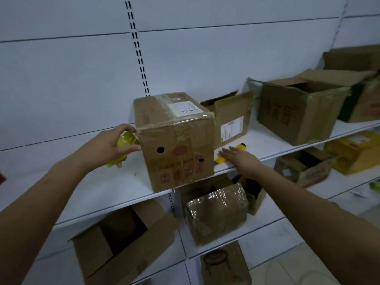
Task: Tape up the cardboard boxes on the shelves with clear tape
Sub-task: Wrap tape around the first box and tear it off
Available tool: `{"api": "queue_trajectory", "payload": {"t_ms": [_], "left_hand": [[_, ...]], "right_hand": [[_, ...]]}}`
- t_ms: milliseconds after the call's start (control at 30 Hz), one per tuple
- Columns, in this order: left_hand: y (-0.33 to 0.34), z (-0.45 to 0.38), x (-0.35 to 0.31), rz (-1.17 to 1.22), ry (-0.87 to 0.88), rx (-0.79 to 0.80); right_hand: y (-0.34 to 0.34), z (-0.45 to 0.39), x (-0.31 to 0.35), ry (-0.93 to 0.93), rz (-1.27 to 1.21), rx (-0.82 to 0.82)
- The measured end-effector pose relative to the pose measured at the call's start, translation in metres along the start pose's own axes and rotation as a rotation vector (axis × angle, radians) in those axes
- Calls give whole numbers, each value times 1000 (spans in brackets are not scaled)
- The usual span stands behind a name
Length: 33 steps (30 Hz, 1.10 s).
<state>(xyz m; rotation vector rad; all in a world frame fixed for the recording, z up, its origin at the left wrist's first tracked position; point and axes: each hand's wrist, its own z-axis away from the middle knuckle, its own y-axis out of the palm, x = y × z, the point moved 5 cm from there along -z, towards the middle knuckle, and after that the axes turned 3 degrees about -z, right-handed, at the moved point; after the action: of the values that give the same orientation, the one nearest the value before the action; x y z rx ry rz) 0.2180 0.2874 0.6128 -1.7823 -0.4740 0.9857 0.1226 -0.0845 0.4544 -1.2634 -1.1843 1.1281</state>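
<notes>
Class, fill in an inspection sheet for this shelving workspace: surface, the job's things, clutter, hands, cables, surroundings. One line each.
Surface: white shelf, with more shelves below.
Job's things: closed box, taped on top, overhanging the shelf's front edge; yellow tape dispenser at its left edge; open box to the right, untaped.
Clutter: yellow cutter lying on the shelf; tape-wrapped box and open boxes on lower shelves.
Hands: left hand grips the dispenser; right hand flat, fingers straight, over the cutter.
Cables: nothing seen.
Surroundings: white back panel with a slotted upright.
</notes>
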Motion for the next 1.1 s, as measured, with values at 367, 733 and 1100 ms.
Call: {"api": "queue_trajectory", "payload": {"t_ms": [367,733,1100], "left_hand": [[16,-6,-25,149,33,19],[90,-17,-133,274,211,296],[97,-25,-151,316,119,202]], "right_hand": [[-11,47,-20,73,165,-300],[-132,105,27,309,-769,-1112],[-152,75,64,167,-480,-908]]}}
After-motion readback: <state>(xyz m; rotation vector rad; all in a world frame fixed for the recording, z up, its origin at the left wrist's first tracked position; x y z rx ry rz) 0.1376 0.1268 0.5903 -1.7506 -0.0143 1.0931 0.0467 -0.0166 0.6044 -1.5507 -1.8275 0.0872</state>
